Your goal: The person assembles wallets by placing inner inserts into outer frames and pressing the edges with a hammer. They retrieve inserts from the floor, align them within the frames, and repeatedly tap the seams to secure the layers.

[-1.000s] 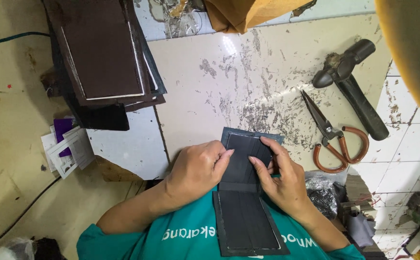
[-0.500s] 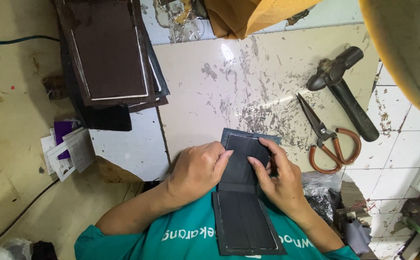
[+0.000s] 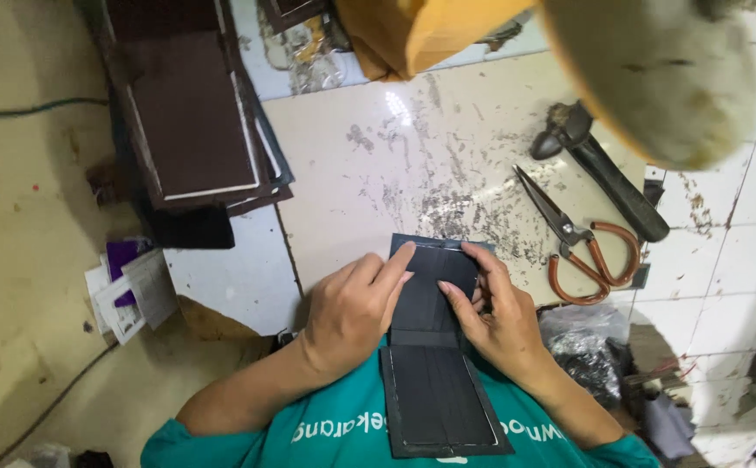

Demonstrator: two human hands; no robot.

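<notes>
Lying nearest, the dark wallet piece runs from the green shirt onto the near edge of the stained work slab. The left hand and right hand press its far half from either side, fingers curled on the leather. Farther right lie scissors and a black hammer; far left, stacked brown leather sheets.
</notes>
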